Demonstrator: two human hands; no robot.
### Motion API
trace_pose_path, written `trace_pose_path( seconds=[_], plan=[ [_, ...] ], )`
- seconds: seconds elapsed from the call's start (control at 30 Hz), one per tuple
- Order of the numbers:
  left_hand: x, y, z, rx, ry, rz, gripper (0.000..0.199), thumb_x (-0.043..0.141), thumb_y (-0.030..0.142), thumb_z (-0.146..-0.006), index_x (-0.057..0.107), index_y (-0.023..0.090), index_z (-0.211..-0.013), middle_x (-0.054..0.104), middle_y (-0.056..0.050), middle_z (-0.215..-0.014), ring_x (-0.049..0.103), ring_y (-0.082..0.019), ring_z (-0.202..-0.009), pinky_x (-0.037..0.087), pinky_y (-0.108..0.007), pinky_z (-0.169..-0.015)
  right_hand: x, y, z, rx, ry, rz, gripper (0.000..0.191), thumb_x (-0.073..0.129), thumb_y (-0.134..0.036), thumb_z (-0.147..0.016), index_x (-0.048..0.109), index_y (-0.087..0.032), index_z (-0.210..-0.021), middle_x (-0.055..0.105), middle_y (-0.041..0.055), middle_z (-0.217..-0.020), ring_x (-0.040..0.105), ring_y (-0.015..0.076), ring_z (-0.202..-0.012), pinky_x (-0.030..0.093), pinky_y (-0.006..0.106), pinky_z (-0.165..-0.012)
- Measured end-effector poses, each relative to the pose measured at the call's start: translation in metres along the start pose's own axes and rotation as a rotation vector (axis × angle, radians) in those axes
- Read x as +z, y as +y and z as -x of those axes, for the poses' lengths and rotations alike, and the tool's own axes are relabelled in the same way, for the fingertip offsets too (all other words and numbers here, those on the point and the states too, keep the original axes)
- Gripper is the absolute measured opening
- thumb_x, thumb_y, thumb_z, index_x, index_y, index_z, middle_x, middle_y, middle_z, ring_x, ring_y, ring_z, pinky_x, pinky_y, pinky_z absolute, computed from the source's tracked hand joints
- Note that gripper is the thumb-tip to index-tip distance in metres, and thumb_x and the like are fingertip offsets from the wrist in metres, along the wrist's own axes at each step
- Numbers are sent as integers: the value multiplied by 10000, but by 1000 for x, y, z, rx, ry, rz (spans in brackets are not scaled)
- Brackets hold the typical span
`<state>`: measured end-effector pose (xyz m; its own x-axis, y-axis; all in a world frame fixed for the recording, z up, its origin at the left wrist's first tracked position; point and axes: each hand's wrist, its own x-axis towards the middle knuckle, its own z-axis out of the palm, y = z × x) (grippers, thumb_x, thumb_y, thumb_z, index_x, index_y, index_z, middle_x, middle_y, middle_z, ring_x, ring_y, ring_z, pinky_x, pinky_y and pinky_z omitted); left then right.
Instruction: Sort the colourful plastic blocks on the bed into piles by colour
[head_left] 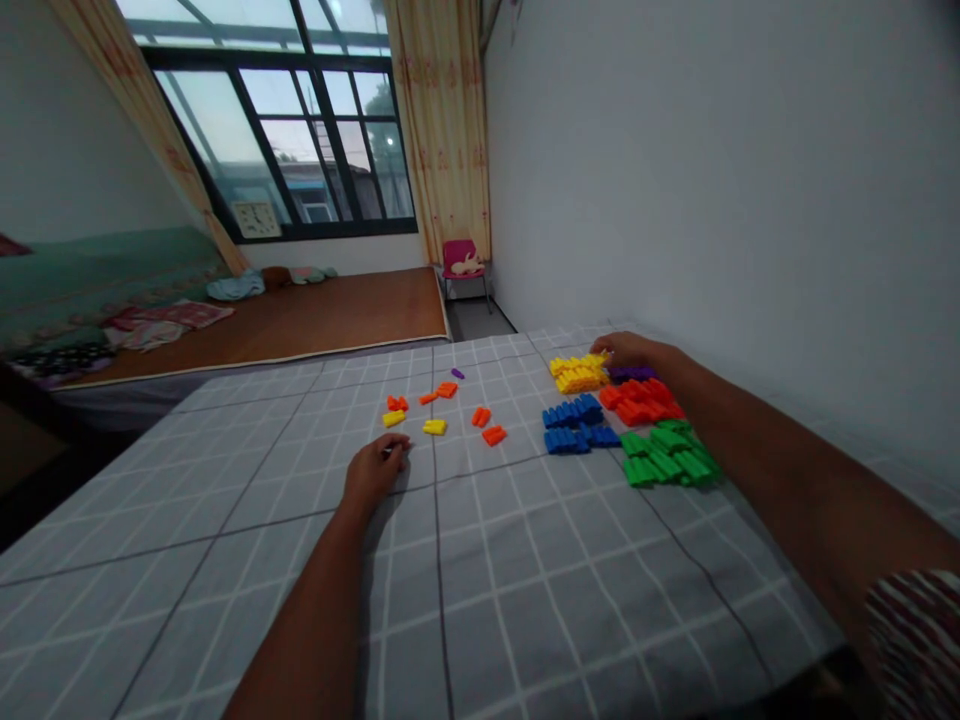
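Observation:
My right hand (pixel 624 350) reaches to the far right end of the yellow pile (pixel 579 374), its fingertips closed at the pile's edge; what they pinch is too small to name. Purple pieces (pixel 631 374) lie just under that wrist. Nearer to me are the orange-red pile (pixel 641 402), the blue pile (pixel 576 425) and the green pile (pixel 669 455). My left hand (pixel 377 470) rests on the cloth with its fingers curled, and anything inside is hidden. Just beyond it lie yellow pieces (pixel 394 418), with another yellow group (pixel 434 427) to the right.
Loose orange pieces (pixel 493 435) and a small purple piece (pixel 457 373) are scattered mid-table on the grey checked cloth (pixel 300 540). A white wall (pixel 675 180) borders the right side. Behind stand a brown bed (pixel 360 310) and a pink chair (pixel 459 257).

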<state>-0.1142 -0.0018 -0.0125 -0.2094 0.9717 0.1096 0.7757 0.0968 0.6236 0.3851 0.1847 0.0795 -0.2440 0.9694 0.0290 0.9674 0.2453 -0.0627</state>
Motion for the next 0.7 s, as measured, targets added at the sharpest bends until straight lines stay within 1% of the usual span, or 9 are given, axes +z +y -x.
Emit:
trace_pose_path(
  seconds=[0.1,0.13,0.27,0.33,0.43,0.5,0.57,0.63,0.7],
  plan=[
    [0,-2,-1,2,-1,-20,311,474,320,-839,688,222,-1042,724,6,-725,671,-165,-688,464,-250,-634,9,2,3,37,-126,31,532,687,-137,-696,663,-199,-1224,697,101,-1156,671,205,-927,510,266,-760],
    [1,-3,-1,2,-1,-19,312,474,320,-841,687,221,-1046,728,4,-737,672,-164,-694,465,-249,-638,12,1,3,40,-145,32,549,671,-128,-704,647,-194,-1249,692,105,-1169,673,199,-914,509,260,-748],
    [3,-5,-2,5,-5,15,293,476,298,-845,677,227,-1046,753,-1,-924,677,-141,-708,481,-237,-671,18,-3,2,45,-173,7,570,636,-120,-725,622,-215,-1287,704,96,-1133,682,177,-827,511,255,-709],
    [3,-5,-2,9,-10,27,288,477,283,-843,676,229,-1045,752,0,-970,678,-134,-707,486,-232,-679,21,-4,2,30,-171,-12,574,628,-125,-724,620,-224,-1290,715,91,-1098,683,179,-811,515,261,-704],
    [3,-5,-2,17,-9,30,299,481,270,-837,678,221,-1056,755,-6,-941,678,-138,-712,483,-230,-674,21,-2,2,-5,-142,-24,588,644,-129,-703,625,-210,-1285,706,106,-1117,682,199,-854,520,277,-733],
    [2,-4,-2,12,-6,23,299,484,265,-835,681,215,-1054,755,-8,-902,677,-143,-714,477,-235,-673,16,1,2,-1,-114,-14,612,667,-121,-685,622,-204,-1290,688,115,-1167,677,215,-910,519,287,-772],
    [3,-4,-1,5,-5,24,292,483,265,-840,680,214,-1048,755,-9,-896,673,-141,-703,474,-243,-679,8,-2,3,0,-67,-3,604,665,-111,-701,616,-193,-1297,677,121,-1195,667,223,-968,510,291,-823],
    [4,-3,-1,8,-3,31,281,483,262,-847,680,210,-1041,755,-11,-936,669,-134,-686,477,-249,-695,1,-18,3,-45,12,-7,528,627,-112,-755,627,-176,-1279,679,118,-1196,654,218,-1014,491,287,-874],
    [5,-1,-1,18,0,43,270,488,258,-853,683,208,-1033,753,-14,-970,670,-129,-682,484,-252,-715,-2,-50,5,-166,87,-56,431,574,-129,-813,649,-176,-1235,689,99,-1181,651,204,-1016,480,286,-896]
  ],
)
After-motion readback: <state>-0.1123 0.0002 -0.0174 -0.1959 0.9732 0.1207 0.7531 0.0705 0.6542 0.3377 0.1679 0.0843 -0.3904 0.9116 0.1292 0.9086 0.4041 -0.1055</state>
